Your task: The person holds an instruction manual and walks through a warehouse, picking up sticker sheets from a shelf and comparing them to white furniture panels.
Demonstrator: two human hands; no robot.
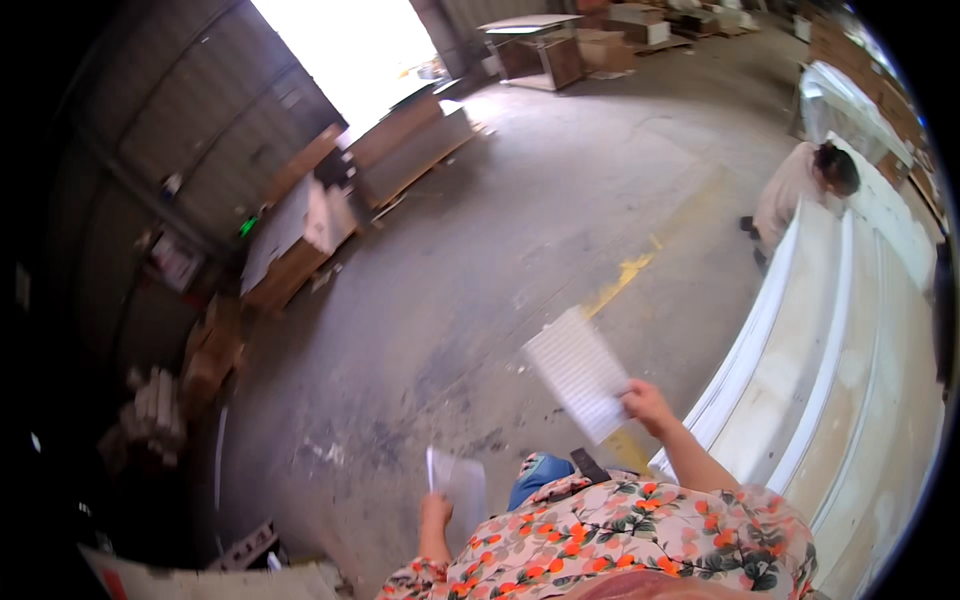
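Observation:
My right hand (648, 405) is closed on the edge of a white sheet of paper (578, 372) covered in printed rows, which tilts out in front of me above the floor. Lower and to the left, my left hand (436, 512) grips a second pale sheet (461, 487), seen at a slant so that its face is hard to read. The two sheets are apart. My right forearm passes close to the long white panels at my right, and I cannot tell whether it touches them.
Long white panels (800, 370) run along the right side, with a person (800, 195) bending over their far end. Stacked boxes and boards (300, 235) line the left wall. A table-like stand (535, 55) is at the back. A yellow line (620, 285) marks the concrete floor.

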